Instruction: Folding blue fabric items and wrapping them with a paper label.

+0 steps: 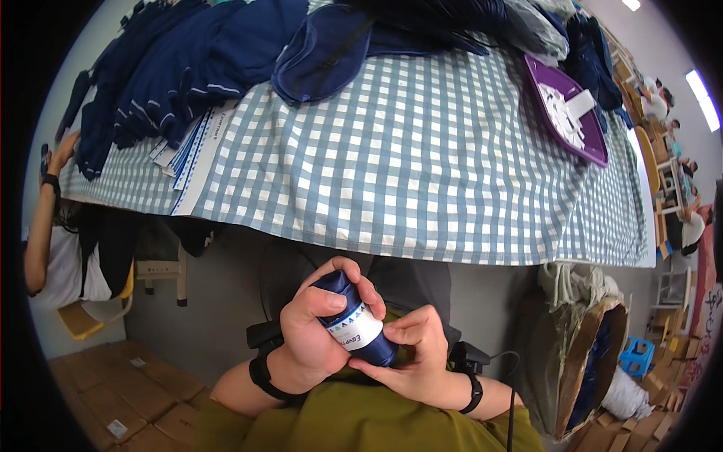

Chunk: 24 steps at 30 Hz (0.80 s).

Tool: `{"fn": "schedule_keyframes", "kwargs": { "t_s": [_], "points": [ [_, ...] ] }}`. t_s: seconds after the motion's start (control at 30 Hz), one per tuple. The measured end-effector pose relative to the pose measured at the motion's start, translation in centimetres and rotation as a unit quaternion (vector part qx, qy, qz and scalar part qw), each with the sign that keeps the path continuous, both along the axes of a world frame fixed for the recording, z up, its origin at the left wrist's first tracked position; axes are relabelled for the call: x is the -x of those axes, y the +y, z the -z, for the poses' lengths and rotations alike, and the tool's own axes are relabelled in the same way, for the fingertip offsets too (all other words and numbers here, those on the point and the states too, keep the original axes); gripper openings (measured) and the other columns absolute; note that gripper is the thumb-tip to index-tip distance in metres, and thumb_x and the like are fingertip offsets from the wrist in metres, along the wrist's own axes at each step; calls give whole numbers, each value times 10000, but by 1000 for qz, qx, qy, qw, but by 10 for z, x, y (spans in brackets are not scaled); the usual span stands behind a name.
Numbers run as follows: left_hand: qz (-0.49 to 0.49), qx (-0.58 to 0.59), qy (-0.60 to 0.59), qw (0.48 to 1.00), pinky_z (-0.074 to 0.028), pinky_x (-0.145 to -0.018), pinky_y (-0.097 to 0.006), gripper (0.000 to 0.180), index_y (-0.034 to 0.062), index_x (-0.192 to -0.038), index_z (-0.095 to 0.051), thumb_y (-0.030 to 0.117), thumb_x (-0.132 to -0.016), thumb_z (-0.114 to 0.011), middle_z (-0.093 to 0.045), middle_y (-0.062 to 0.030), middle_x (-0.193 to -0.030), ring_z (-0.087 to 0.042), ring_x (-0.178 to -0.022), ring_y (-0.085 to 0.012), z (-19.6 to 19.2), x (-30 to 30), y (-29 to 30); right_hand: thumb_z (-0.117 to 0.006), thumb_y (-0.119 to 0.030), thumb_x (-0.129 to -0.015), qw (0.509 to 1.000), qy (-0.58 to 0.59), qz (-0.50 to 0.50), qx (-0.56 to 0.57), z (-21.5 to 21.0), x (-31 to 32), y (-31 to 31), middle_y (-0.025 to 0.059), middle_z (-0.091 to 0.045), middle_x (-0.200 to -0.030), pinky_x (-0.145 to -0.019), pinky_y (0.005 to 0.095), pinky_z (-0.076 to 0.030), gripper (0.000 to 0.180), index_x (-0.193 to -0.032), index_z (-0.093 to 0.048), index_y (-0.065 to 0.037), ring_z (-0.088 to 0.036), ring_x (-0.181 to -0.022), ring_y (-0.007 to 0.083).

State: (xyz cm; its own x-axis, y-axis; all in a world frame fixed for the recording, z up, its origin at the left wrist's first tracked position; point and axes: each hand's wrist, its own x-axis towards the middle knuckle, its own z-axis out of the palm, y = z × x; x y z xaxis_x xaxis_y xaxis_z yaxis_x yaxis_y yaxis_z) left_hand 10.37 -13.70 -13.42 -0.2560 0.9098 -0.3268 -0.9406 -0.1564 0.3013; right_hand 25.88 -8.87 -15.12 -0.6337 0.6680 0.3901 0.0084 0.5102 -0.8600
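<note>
Over my lap I hold a tightly rolled navy cloth bundle (378, 352) with a white and blue paper band (357, 330) around its middle. My left hand (316, 330) wraps the bundle's upper part, fingers over the far side and thumb across the front. At its lower right end, my right hand (416, 348) pinches the edge of the band and roll between thumb and fingers. The bundle is tilted, its top leaning left. Beyond my hands is a table with a blue and white checked cloth (392, 173).
Navy cloth pieces (203, 56) are heaped at the far left, beside a stack of paper bands (194, 147). A purple tray (595, 147) of small white pieces stands at right. Another person's arm (41, 226) reaches in at left. An open carton (595, 361) stands lower right.
</note>
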Motion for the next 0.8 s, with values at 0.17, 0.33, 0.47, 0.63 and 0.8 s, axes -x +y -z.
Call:
{"fn": "schedule_keyframes", "kwargs": {
  "t_s": [0.17,0.33,0.47,0.63,0.8],
  "points": [
    [15,33,-10,999,-549,-687,-392,325,10,-952,-538,159,-663,-542,-606,-144,-750,-633,-676,-292,3,3,-2,-959,-180,-586,999,-31,3,-16,-2,4,-6,95,-589,-913,-648,293,-525,549,-919,-540,-60,-610,-799,207],
    [25,5,-20,999,-547,-647,-371,277,4,-899,-524,141,-658,-534,-586,-134,-692,-616,-632,-269,4,6,-5,-963,-201,-580,998,-24,-1,-50,-1,8,-11,99,-585,-906,-634,297,-517,559,-905,-532,-56,-611,-779,210],
    [44,-60,-6,997,-522,-609,-342,236,-1,-863,-507,105,-653,-518,-577,-131,-667,-599,-615,-241,5,8,-6,-964,-215,-577,998,-27,-24,-52,-4,9,-8,99,-582,-911,-638,299,-506,570,-919,-538,-54,-602,-795,216],
    [39,-100,113,988,-502,-623,-308,345,-4,-1041,-477,183,-780,-602,-617,-126,-725,-604,-651,-188,3,5,-3,-956,-201,-590,999,14,-30,26,3,9,-5,105,-573,-938,-680,305,-498,576,-965,-543,-57,-588,-841,226],
    [12,-64,382,922,-546,-747,-303,522,9,-1152,-440,123,-782,-790,-688,-162,-931,-674,-826,-185,-3,-6,-5,-937,-172,-620,996,84,-16,33,12,9,-2,118,-556,-1034,-706,321,-516,552,-985,-538,-58,-592,-887,240]
  ]
}}
